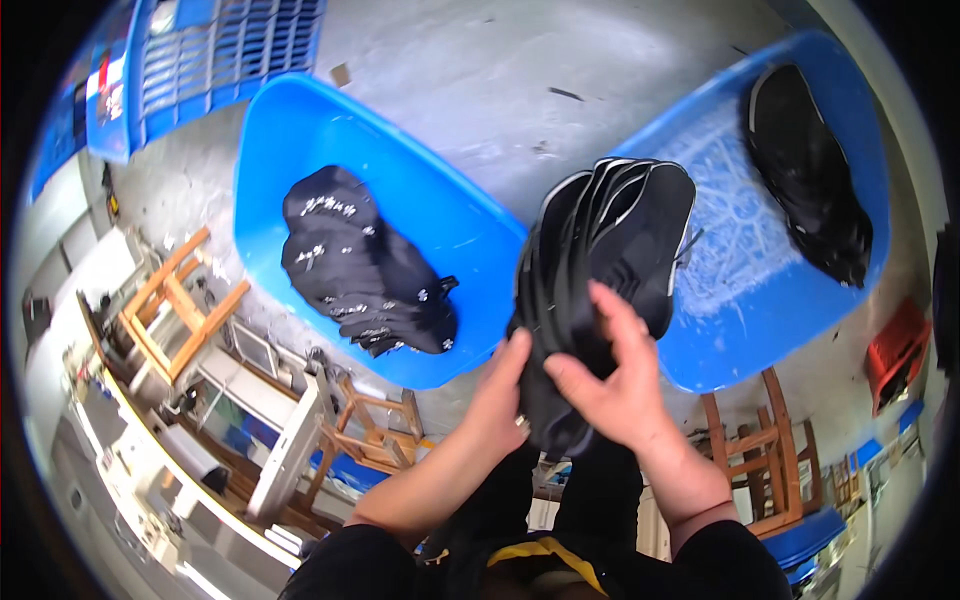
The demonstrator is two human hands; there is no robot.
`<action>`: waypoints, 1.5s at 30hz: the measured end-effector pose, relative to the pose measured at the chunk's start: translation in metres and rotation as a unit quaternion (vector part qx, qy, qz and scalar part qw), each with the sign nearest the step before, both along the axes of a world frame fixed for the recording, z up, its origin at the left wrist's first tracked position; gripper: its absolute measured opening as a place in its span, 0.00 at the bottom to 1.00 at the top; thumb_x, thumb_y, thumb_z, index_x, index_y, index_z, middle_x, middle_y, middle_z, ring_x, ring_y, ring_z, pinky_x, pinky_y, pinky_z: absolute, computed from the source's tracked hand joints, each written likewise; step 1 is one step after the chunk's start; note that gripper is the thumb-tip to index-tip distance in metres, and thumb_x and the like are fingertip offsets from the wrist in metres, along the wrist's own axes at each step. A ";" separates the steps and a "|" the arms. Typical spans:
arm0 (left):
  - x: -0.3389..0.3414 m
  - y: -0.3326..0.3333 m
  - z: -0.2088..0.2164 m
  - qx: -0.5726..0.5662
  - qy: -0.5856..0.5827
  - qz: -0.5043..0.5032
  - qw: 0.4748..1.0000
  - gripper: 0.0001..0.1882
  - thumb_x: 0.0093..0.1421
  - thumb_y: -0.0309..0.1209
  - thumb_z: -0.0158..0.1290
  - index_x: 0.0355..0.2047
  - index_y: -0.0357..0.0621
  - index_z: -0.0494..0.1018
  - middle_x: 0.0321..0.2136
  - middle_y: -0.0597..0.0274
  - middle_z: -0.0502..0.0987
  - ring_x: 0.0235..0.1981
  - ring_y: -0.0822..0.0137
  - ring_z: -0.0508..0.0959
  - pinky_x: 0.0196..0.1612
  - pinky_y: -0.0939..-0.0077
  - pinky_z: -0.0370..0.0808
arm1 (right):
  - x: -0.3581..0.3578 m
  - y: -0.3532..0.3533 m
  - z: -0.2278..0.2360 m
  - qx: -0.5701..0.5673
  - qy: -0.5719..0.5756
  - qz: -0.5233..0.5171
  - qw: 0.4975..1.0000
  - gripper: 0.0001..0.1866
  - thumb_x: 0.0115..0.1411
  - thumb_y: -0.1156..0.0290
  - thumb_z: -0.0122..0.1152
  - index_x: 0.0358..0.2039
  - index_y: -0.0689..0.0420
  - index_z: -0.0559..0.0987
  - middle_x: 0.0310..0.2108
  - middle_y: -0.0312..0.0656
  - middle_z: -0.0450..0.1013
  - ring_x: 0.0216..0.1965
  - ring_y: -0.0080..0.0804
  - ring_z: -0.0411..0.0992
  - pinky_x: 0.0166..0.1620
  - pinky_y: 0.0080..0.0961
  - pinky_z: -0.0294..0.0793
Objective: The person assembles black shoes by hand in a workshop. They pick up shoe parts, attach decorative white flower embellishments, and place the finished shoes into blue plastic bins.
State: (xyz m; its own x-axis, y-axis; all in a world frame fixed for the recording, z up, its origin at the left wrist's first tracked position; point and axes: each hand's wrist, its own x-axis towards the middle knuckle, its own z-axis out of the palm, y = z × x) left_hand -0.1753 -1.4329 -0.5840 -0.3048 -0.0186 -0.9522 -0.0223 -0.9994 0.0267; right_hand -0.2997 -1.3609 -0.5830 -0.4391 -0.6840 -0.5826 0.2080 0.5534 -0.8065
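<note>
Between my hands is a bundle of black sole-shaped pieces (650,235), layered together, some with pale edging. It stands out from my body between two blue tubs. My left hand (497,395) is closed on the bundle's near left side, a ring on one finger. On the right side, my right hand (625,385) grips it with the thumb on top and the fingers along its edge. Inside the left blue tub (460,195) lies a pile of black pieces (350,265) with small white flower-like decorations. Another black stack with pale edging (800,165) rests in the right blue tub (735,345).
A blue plastic crate (215,55) stands beyond the left tub. Wooden stools (180,310) and a long worktable (190,480) are at the lower left. Another wooden stool (755,460) is at the lower right, with a red crate (895,355) beside the right tub.
</note>
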 end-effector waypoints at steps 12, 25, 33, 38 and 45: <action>0.076 -0.045 -0.049 -0.611 -0.279 -0.393 0.628 0.44 0.42 0.35 0.64 0.57 0.39 0.53 0.52 0.49 0.61 0.52 0.55 0.65 0.56 0.60 0.57 | 0.129 -0.078 -0.142 -0.019 -0.435 -0.251 0.865 0.21 0.63 0.66 0.43 0.55 0.61 0.63 0.50 0.42 0.67 0.48 0.30 0.67 0.53 0.27 0.65; 0.089 -0.012 -0.203 -0.500 -0.246 -0.642 0.527 0.42 0.48 0.36 0.58 0.62 0.51 0.51 0.48 0.41 0.63 0.51 0.47 0.64 0.52 0.55 0.58 | 0.008 0.042 -0.112 0.124 -0.095 -0.090 0.984 0.11 0.61 0.73 0.51 0.43 0.60 0.72 0.33 0.38 0.73 0.35 0.21 0.70 0.39 0.19 0.71; 0.068 -0.013 -0.196 -0.515 -0.262 -0.623 0.526 0.41 0.45 0.36 0.58 0.59 0.50 0.53 0.43 0.45 0.66 0.44 0.46 0.69 0.46 0.52 0.67 | -0.152 0.229 -0.182 0.323 0.489 0.082 0.806 0.22 0.51 0.71 0.59 0.48 0.57 0.70 0.44 0.49 0.69 0.46 0.43 0.67 0.49 0.33 0.66; 0.074 -0.004 -0.203 -0.529 -0.266 -0.588 0.551 0.42 0.46 0.33 0.58 0.61 0.48 0.50 0.45 0.38 0.64 0.45 0.40 0.68 0.49 0.53 0.66 | -0.194 0.241 -0.175 0.462 0.514 0.008 0.723 0.34 0.48 0.57 0.62 0.55 0.55 0.64 0.55 0.48 0.60 0.58 0.46 0.56 0.54 0.45 0.60; 0.073 -0.007 -0.208 -0.497 -0.253 -0.616 0.557 0.44 0.47 0.29 0.58 0.61 0.43 0.47 0.50 0.35 0.59 0.50 0.39 0.64 0.54 0.57 0.62 | -0.294 0.197 -0.187 0.461 0.532 -0.209 0.679 0.48 0.39 0.39 0.64 0.55 0.58 0.63 0.57 0.50 0.59 0.60 0.48 0.52 0.55 0.52 0.57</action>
